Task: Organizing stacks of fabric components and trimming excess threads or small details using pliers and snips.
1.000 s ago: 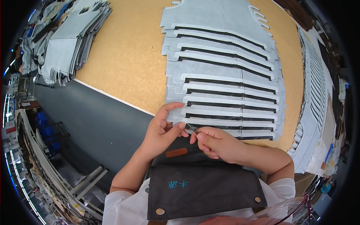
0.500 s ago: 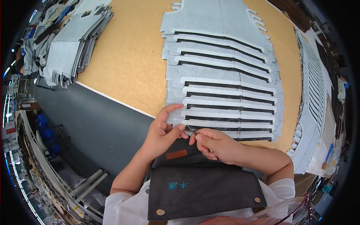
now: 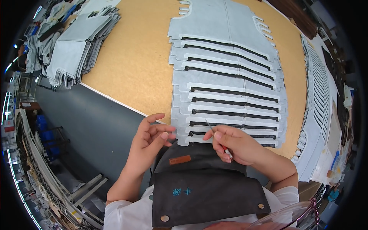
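Note:
Overlapping grey fabric-like panels (image 3: 207, 19) lie in a column in front of me, with pale curved edges and black strips showing between them. My right hand (image 3: 243, 145) is closed around a slim pointed tool with a red handle (image 3: 226, 150). The tool's thin metal shaft points up and left over the lowest panels. Just off the column's lower left corner is my left hand (image 3: 145, 143), fingers bent but apart, holding nothing. Whether its fingertips touch the panel edge, I cannot tell.
The panels rest on a tan tabletop (image 3: 134, 57). A thick stack of similar grey panels (image 3: 73, 48) sits at the far left, and another overlapping row (image 3: 312, 115) runs along the right. My dark apron (image 3: 207, 199) is against the table's near edge.
My left hand has moved left, away from the tool tip and the panel edges. My right hand has shifted right, and the tool now points upward with its red handle showing.

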Motion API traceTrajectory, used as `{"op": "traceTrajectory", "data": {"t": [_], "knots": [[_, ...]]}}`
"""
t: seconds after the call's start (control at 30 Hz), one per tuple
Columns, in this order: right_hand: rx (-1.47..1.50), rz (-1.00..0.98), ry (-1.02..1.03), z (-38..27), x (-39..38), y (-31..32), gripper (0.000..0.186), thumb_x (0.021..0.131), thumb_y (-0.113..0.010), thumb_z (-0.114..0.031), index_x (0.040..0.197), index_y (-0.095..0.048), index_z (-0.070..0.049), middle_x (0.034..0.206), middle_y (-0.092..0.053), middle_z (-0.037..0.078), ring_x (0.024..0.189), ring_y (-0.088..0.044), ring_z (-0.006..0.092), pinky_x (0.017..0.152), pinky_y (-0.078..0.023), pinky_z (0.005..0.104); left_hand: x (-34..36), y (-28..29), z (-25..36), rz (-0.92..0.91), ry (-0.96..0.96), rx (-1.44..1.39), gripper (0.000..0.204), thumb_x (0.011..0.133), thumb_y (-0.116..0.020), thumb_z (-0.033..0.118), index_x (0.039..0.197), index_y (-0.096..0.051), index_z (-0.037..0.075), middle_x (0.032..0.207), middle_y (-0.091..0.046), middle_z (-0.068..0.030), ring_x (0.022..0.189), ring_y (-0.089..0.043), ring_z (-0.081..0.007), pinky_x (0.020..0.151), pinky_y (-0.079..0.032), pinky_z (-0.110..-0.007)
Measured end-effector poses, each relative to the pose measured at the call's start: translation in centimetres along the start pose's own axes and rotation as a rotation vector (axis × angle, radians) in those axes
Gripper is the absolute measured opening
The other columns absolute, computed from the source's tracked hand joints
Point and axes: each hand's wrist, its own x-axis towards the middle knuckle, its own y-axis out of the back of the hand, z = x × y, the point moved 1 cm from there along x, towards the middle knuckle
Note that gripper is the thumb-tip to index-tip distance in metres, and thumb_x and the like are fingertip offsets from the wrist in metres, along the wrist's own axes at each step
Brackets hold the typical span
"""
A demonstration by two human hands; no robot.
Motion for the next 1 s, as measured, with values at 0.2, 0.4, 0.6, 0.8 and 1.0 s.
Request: {"op": "traceTrajectory", "data": {"t": [0.2, 0.4, 0.6, 0.8, 1.0], "knots": [[-0.028, -0.004, 0.016, -0.3, 0.2, 0.0, 0.034, 0.100, -0.041, -0.028, 0.114, -0.049, 0.002, 0.065, -0.048, 0.003, 0.051, -0.045, 0.0096, 0.047, -0.039, 0.0230, 1.0, -1.9, -0.7, -0.032, 0.072, -0.283, 0.054, 0.089, -0.052, 0.002, 0.138, -0.030, 0.003, 0.122, -0.053, -0.0158, 0.111, -0.055, -0.0211, 0.097, -0.044, -0.036], [0.027, -0.072, -0.151, 0.7, 1.2, 0.5, 0.037, 0.099, -0.041, -0.032, 0.112, -0.049, 0.002, 0.066, -0.051, 0.006, 0.050, -0.050, 0.0124, 0.047, -0.042, 0.0267, 4.0, -2.8, -1.0, -0.152, -0.012, 0.012, 0.054, 0.088, -0.054, -0.004, 0.137, -0.031, 0.002, 0.110, -0.059, -0.0123, 0.093, -0.061, -0.0140, 0.082, -0.051, -0.028], [0.070, -0.093, -0.139, -0.1, 2.2, 0.1, 0.036, 0.100, -0.039, -0.032, 0.109, -0.049, 0.001, 0.066, -0.049, 0.004, 0.050, -0.046, 0.0096, 0.045, -0.039, 0.0246, 4.7, -2.9, -0.7, -0.118, 0.051, 0.073, 0.046, 0.088, -0.054, -0.005, 0.130, -0.038, 0.003, 0.099, -0.061, -0.0095, 0.075, -0.062, -0.0090, 0.069, -0.052, -0.022], [0.055, -0.067, -0.113, 0.2, 2.8, -0.2, 0.034, 0.101, -0.037, -0.031, 0.108, -0.049, 0.000, 0.065, -0.041, -0.001, 0.049, -0.036, 0.0057, 0.043, -0.031, 0.0213, 5.0, -2.7, -0.5, -0.155, 0.082, 0.030, 0.046, 0.088, -0.053, -0.005, 0.130, -0.038, 0.003, 0.098, -0.061, -0.0090, 0.076, -0.062, -0.0090, 0.069, -0.053, -0.023], [0.038, -0.061, -0.089, 0.5, 3.1, -0.3, 0.032, 0.101, -0.036, -0.029, 0.105, -0.049, -0.001, 0.064, -0.041, -0.002, 0.048, -0.035, 0.0044, 0.043, -0.030, 0.0191, 4.9, -2.4, -0.6, -0.167, 0.077, 0.027, 0.046, 0.089, -0.053, -0.005, 0.131, -0.037, 0.003, 0.095, -0.061, -0.0082, 0.076, -0.062, -0.0089, 0.071, -0.053, -0.023]]}}
